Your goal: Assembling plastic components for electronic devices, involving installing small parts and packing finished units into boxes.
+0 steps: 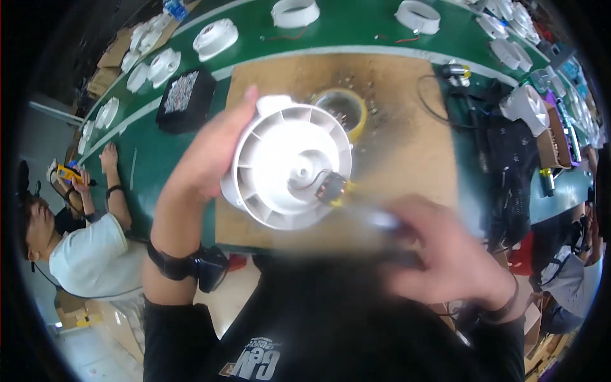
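Note:
My left hand (223, 149) is closed around the left rim of a white round plastic fan housing (280, 137), its ribbed open side tipped up toward me. At the housing's lower right edge is a small motor stator (332, 189) with copper windings and yellow parts, and a dark wire runs from it toward the hub. My right hand (439, 251) is to the right of the housing, smeared by motion, its fingers curled. Between it and the stator a shiny, blurred thing (382, 219) shows; I cannot make out its kind.
Under my hands lies a brown board (407, 153) on a green bench, with a yellow tape roll (363, 108) on it. A black box of small metal parts (184, 99) stands left. White housings (296, 13) line the far side. At right lie cables and a power screwdriver (471, 108). A co-worker (95, 248) sits left.

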`<move>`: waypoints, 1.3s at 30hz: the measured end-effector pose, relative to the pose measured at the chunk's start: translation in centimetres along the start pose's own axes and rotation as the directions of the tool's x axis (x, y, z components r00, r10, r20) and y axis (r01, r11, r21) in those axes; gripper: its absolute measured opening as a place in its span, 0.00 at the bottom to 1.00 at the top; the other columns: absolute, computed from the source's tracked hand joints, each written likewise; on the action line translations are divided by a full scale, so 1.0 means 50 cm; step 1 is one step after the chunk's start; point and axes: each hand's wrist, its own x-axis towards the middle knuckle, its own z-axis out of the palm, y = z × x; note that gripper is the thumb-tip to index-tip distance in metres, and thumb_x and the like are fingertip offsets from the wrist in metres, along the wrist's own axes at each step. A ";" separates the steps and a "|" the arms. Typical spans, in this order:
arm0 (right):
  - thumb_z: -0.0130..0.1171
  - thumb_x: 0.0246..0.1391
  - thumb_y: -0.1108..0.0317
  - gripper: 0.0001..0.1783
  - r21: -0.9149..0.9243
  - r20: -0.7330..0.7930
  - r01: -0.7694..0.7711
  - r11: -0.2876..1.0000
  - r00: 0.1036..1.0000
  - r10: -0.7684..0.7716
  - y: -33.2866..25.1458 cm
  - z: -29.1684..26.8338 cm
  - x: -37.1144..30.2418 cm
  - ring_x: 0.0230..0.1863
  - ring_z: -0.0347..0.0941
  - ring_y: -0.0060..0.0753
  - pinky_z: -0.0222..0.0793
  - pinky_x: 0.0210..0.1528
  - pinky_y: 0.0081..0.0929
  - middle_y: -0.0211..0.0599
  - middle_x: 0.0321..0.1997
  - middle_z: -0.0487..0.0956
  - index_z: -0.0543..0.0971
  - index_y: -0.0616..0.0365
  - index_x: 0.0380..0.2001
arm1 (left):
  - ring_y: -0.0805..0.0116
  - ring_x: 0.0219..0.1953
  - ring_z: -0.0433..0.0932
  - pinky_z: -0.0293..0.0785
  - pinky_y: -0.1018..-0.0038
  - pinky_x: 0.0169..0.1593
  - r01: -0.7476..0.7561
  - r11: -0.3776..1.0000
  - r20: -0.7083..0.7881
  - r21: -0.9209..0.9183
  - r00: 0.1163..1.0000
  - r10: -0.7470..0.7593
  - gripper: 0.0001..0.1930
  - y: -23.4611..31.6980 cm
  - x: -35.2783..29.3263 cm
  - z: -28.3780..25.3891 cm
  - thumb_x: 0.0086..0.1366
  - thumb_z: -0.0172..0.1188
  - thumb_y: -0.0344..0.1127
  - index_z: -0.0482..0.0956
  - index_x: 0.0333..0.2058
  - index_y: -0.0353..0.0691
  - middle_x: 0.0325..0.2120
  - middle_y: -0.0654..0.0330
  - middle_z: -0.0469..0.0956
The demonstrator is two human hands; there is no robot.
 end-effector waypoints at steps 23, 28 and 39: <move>0.68 0.39 0.31 0.45 -0.340 -0.197 -0.076 0.938 0.980 0.008 0.010 -0.244 -0.054 0.34 0.77 0.55 0.72 0.39 0.41 0.54 0.30 0.77 0.75 0.70 0.36 | 0.58 0.52 0.78 0.77 0.60 0.56 0.261 0.919 0.484 -0.295 0.870 -0.092 0.26 0.001 0.205 0.260 0.76 0.39 0.53 0.73 0.56 0.38 0.51 0.51 0.78; 0.70 0.41 0.37 0.37 -0.205 -0.129 -0.265 0.942 0.962 0.242 0.011 -0.268 -0.094 0.25 0.73 0.41 0.67 0.30 0.33 0.45 0.22 0.74 0.77 0.66 0.29 | 0.55 0.53 0.78 0.75 0.58 0.58 0.289 0.831 0.611 -0.475 0.788 0.076 0.29 0.007 0.237 0.220 0.76 0.33 0.53 0.72 0.57 0.37 0.52 0.50 0.77; 0.57 0.57 0.63 0.16 0.782 -0.291 -0.096 0.616 0.818 0.497 0.177 -0.185 -0.212 0.30 0.69 0.21 0.64 0.28 0.21 0.30 0.33 0.75 0.73 0.61 0.45 | 0.51 0.61 0.70 0.68 0.51 0.64 -0.062 0.871 0.005 -0.487 0.997 0.074 0.34 0.089 0.550 0.201 0.76 0.20 0.55 0.62 0.62 0.34 0.60 0.49 0.68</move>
